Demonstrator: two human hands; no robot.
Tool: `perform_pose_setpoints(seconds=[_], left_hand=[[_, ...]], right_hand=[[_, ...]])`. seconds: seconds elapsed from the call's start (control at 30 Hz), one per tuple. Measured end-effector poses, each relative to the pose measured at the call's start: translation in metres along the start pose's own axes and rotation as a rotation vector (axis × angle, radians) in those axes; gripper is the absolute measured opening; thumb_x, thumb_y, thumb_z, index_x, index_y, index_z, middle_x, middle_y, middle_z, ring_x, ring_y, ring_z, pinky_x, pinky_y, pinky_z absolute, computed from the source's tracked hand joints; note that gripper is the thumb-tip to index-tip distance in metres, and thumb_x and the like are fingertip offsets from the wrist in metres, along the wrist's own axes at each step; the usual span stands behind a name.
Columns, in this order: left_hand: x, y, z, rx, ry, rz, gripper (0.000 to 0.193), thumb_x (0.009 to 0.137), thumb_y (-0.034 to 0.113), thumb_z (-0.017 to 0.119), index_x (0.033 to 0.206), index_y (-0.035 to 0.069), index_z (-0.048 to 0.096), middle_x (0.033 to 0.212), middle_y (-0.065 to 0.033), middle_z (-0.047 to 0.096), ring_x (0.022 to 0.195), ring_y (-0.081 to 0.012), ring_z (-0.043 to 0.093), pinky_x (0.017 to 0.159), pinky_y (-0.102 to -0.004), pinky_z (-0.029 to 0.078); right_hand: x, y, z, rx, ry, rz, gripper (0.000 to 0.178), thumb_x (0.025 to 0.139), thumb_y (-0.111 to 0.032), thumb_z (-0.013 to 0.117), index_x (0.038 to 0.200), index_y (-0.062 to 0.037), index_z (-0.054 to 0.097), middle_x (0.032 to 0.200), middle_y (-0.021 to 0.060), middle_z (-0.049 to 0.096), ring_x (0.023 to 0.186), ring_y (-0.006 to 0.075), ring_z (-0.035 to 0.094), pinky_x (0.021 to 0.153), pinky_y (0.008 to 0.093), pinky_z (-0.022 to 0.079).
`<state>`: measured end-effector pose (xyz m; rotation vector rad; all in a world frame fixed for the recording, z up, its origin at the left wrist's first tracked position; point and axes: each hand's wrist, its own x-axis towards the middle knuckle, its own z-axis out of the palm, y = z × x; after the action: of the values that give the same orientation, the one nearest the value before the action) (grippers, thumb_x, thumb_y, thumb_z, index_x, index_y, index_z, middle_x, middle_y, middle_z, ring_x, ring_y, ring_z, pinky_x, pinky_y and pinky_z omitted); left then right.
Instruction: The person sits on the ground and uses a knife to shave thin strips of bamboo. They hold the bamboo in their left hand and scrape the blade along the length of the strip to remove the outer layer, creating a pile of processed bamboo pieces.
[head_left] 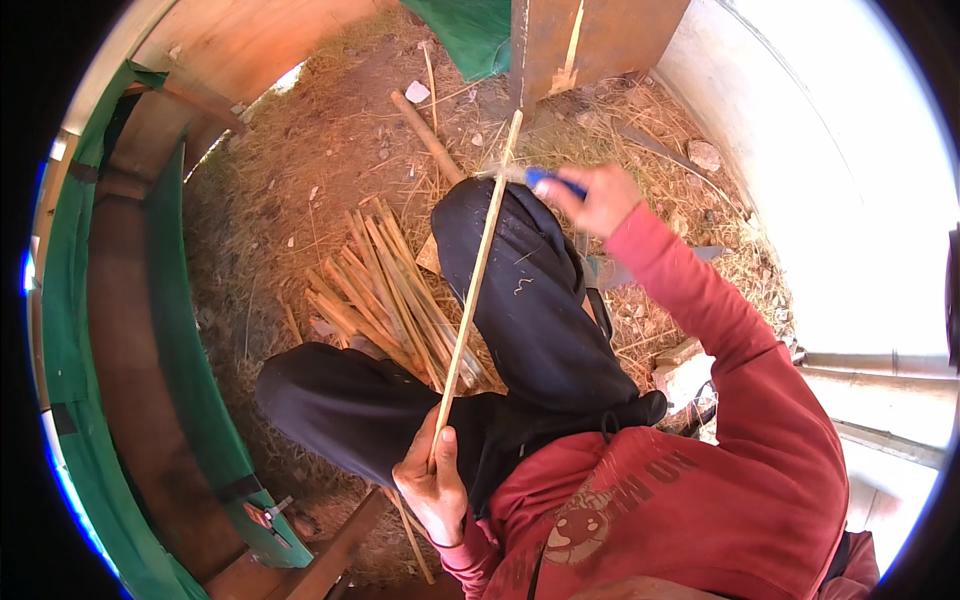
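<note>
My left hand (pixel 434 478) is closed around the lower end of a long, thin bamboo strip (pixel 477 270). The strip slants up and away across my raised right knee, its far end past the knee. My right hand (pixel 604 198) grips the blue handle of a knife (pixel 556 184). Its pale blade is smeared by motion and meets or crosses the strip near the far end; whether it bites into the strip I cannot tell. Between my legs on the ground lies a pile of split bamboo strips (pixel 385 285).
A round pole (pixel 428 138) lies beyond my knee, near a pale stone (pixel 417 92). Behind it stands a wooden board (pixel 600 45) beside green cloth (pixel 465 35). Green-covered framing (pixel 205 330) runs along the left, a pale wall (pixel 820 170) along the right. A flat blade (pixel 665 262) lies under my right arm.
</note>
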<state>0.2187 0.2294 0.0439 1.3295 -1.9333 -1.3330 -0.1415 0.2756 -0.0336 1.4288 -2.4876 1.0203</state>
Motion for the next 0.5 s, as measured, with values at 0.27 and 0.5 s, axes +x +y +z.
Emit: perform_pose_setpoints(seconds=[0.27,0.5], left_hand=[[0.002,-0.015,0.003,-0.032,0.017,0.072,0.029,0.094,0.013,0.065,0.118,-0.003,0.068,0.062,0.0022,0.05,0.058,-0.0026,0.033,0.049,-0.0231,0.024],[0.005,-0.004,0.001,0.027,-0.016,0.027,0.029,0.094,0.013,0.064,0.119,-0.002,0.068,0.067,0.004,0.052,0.06,-0.0024,0.034,0.052,-0.0217,0.026]], right_hand=[[-0.008,0.002,0.001,0.126,-0.141,-0.059,0.041,0.092,-0.049,0.062,0.09,-0.0106,0.074,0.061,0.0168,0.06,0.055,0.0354,0.061,0.056,0.0437,0.05],[0.05,0.068,0.007,-0.157,0.091,0.312,0.051,0.092,-0.056,0.058,0.09,-0.0077,0.072,0.065,0.0173,0.063,0.063,0.0356,0.064,0.06,0.0443,0.05]])
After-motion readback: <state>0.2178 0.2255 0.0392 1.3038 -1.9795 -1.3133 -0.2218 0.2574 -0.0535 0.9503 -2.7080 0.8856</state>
